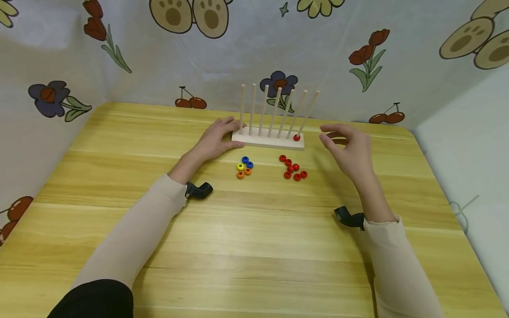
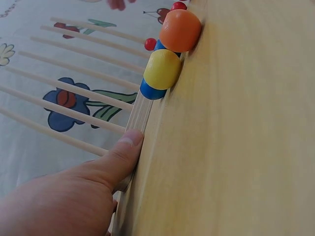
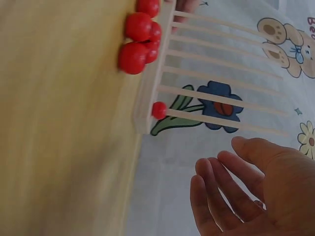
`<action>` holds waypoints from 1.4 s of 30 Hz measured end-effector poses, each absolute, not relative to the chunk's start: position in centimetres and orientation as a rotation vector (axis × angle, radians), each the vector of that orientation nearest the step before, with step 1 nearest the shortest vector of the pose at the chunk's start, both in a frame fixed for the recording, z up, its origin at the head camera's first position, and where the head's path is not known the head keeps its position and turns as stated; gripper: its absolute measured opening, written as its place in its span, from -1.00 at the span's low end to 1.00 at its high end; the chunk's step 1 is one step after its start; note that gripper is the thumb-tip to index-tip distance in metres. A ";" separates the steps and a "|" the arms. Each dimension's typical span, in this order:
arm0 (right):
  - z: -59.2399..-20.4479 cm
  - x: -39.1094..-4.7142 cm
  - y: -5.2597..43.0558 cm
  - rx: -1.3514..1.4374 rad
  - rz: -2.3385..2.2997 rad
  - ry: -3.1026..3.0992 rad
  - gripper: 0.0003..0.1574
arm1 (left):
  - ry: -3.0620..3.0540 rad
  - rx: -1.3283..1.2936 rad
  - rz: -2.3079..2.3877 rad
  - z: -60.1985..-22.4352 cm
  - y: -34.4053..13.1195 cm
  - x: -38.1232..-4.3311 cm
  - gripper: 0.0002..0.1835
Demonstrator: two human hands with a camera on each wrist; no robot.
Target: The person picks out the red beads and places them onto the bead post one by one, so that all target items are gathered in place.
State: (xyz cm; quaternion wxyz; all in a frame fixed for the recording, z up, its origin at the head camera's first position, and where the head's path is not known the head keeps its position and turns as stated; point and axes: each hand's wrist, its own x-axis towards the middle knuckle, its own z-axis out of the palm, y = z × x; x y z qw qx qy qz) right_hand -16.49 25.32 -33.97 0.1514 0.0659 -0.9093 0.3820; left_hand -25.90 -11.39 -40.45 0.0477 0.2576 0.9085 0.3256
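A pale wooden peg rack (image 1: 267,141) with several upright pegs stands toward the back of the table. My left hand (image 1: 216,139) grips its left end; in the left wrist view the thumb (image 2: 127,147) presses the base's front edge, with the other fingers mostly hidden behind. One red bead (image 1: 297,138) sits low on the rightmost peg. To the right of the rack my right hand (image 1: 350,150) is raised, fingers loosely bent. Nothing shows between its thumb and fingertips in the right wrist view, where the hand (image 3: 246,187) is apart from the pegs.
In front of the rack lie several loose red beads (image 1: 290,168). Left of them is a small cluster with blue beads (image 1: 245,160), a yellow bead (image 1: 240,167) and orange beads (image 1: 240,175). A printed cloth (image 1: 238,57) hangs behind the table's back edge.
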 end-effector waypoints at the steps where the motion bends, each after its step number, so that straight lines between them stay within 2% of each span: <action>1: -34.2 -16.2 25.6 0.203 1.089 -2.628 -0.63 | 2.768 0.785 0.995 -40.5 -11.4 -25.9 -0.30; 7: -35.3 -15.0 26.6 0.312 1.100 -2.732 -0.63 | 2.760 0.751 0.999 -40.4 -11.4 -25.9 -0.29; 19: -36.5 -15.1 26.5 0.533 1.253 -2.981 -0.63 | 2.764 0.737 0.992 -40.3 -11.5 -25.6 -0.28; 24: -36.7 -15.1 26.0 0.552 1.200 -3.057 -0.64 | 2.763 0.741 0.991 -40.2 -11.4 -25.6 -0.29; 35: -36.8 -14.9 25.5 0.580 1.092 -3.042 -0.79 | 2.761 0.748 0.993 -40.3 -11.3 -25.7 -0.30; 42: -36.7 -14.7 25.5 0.475 1.142 -2.950 -0.81 | 2.760 0.750 0.999 -40.2 -11.3 -25.7 -0.30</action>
